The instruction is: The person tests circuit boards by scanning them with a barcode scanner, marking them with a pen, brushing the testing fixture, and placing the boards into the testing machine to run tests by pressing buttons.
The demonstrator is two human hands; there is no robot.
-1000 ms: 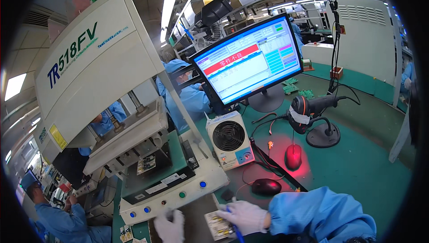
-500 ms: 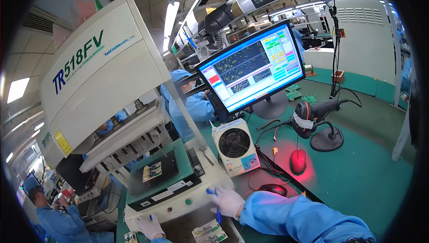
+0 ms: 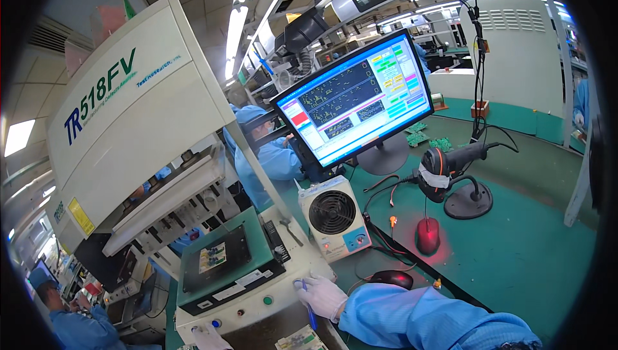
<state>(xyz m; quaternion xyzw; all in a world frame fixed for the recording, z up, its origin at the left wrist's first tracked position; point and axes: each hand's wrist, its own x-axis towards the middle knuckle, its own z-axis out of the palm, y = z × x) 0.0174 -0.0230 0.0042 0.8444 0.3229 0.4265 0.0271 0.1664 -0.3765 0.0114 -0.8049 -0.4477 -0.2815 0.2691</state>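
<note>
White-gloved right hand rests on the front panel of the cream test fixture, fingers curled around a blue pen. White-gloved left hand sits at the panel's lower edge, grip cannot be told. A small green circuit board already lies seated in the black fixture bed; press head raised above. Black mouse just beside on the green desk.

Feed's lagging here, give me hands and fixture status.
Right hand on the tester's front panel, blue pen in its fingers. Left hand at the panel's lower edge. Circuit board seated in the fixture. Nothing blocking.
</note>
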